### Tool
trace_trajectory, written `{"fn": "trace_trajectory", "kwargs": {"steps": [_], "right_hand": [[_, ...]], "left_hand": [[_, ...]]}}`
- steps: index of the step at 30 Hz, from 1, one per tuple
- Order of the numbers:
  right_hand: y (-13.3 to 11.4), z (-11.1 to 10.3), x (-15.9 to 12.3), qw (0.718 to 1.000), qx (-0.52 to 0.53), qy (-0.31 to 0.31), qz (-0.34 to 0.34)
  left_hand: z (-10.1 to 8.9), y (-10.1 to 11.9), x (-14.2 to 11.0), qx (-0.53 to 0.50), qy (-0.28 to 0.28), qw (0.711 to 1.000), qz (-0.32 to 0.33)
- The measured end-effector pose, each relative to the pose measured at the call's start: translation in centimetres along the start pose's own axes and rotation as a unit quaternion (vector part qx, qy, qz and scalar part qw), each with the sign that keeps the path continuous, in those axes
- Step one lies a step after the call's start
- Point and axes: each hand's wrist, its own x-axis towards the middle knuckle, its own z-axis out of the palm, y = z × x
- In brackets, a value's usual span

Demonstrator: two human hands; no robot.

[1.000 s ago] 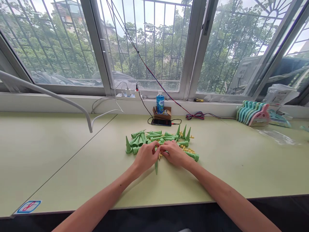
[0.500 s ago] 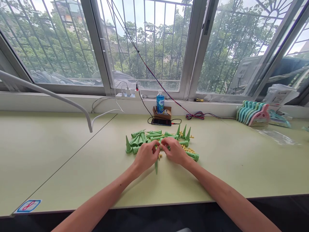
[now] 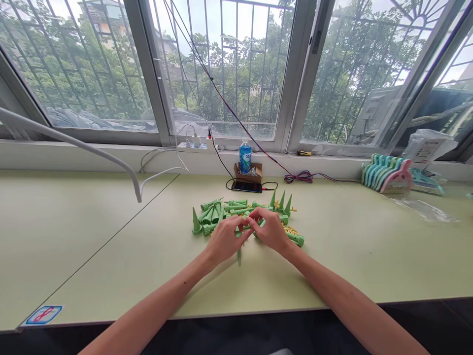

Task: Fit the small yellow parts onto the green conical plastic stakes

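Note:
My left hand [image 3: 226, 239] is closed around a green plastic watering spike [image 3: 239, 257], its narrow tip pointing down below the fingers. The upper part of this spike is hidden in the hand. My right hand [image 3: 269, 230] pinches with thumb and forefinger right at the left fingertips; whatever is between them is too small and covered to make out. Behind both hands lies a pile of green spikes [image 3: 215, 213]. Small yellow valves [image 3: 291, 230] lie among them beside my right hand. A few spikes [image 3: 282, 201] stand point up at the pile's right end.
A phone [image 3: 247, 187] with a cable lies behind the pile, before a cardboard box [image 3: 254, 178] and a blue bottle [image 3: 245, 158]. Coiled wire [image 3: 300, 176] and a row of pastel hangers [image 3: 388, 173] are to the right. A white tubular arm [image 3: 92, 149] reaches in from the left.
My right hand has lifted slightly, its fingers now meeting the left fingertips. The yellow valve seen under the left fingers is now largely covered. The pile looks the same.

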Motion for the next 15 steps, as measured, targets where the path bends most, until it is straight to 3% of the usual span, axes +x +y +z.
{"fn": "trace_trajectory", "kwargs": {"steps": [15], "right_hand": [[-0.44, -0.09, 0.07, 0.999, 0.03, 0.008, 0.019]], "left_hand": [[-0.13, 0.29, 0.02, 0.007, 0.023, 1.0, 0.002]]}}
